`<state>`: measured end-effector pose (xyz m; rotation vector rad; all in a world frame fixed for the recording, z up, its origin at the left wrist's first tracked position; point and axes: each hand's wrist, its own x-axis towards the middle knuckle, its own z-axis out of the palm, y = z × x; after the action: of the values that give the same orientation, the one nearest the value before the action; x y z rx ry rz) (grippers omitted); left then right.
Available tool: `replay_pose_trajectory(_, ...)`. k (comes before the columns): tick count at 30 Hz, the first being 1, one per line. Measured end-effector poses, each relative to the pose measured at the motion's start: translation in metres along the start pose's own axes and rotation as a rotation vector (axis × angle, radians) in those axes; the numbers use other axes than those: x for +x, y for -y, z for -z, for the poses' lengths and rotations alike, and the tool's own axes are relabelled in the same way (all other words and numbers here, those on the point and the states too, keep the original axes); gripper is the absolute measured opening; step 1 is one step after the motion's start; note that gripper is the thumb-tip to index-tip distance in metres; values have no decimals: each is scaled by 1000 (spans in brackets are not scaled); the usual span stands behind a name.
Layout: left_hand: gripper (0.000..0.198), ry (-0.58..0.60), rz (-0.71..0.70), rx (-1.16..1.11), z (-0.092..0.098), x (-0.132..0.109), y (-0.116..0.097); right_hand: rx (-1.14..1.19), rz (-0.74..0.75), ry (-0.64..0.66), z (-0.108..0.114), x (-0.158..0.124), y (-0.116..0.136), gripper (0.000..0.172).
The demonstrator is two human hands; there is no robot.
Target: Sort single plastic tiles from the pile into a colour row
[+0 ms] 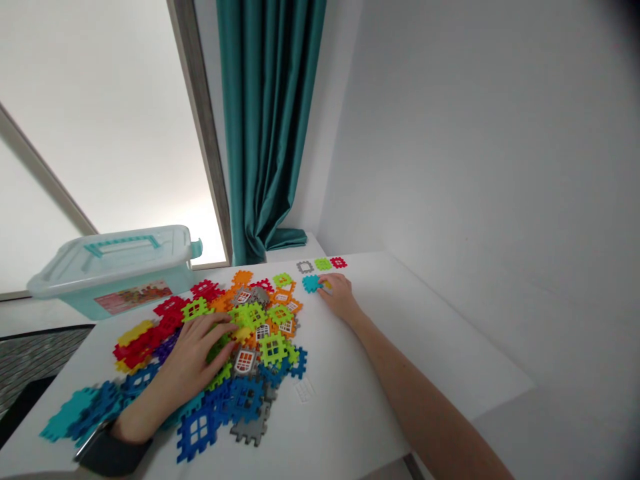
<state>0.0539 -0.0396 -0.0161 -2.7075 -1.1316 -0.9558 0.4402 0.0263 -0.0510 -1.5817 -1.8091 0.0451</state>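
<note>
The white surface (380,373) fills the lower middle of the frame, with a pale plastic storage box (107,280) at its far left and a teal curtain (265,120) hanging behind it. The box carries a picture label (133,297), but I can't read any writing on it from here, and no brand shows. A heap of plastic waffle blocks (250,347) covers the left half of the surface. Its teal and blue blocks reach toward the lower-left edge, where a careless sweep could knock some off. My left hand (183,367) lies over the heap, its fingers (215,327) extended and unclenched beside a yellow block (243,333). The watch strap (110,453) on that wrist could snag the pieces. At upper middle, my right hand (340,297) seems to be grasping a teal waffle block (311,283), though my right fingers (333,283) partly hide it. Just above sit a grey block (305,267), a lime block (323,264) and a red block (338,263) in a row, close enough for a clumsy move to nudge them out of line.
</note>
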Motion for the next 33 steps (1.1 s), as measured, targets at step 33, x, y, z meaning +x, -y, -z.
replay_pose_trajectory(33, 26, -12, 26, 12, 4, 1, -2, -63, 7, 51, 1, 0, 5, 18)
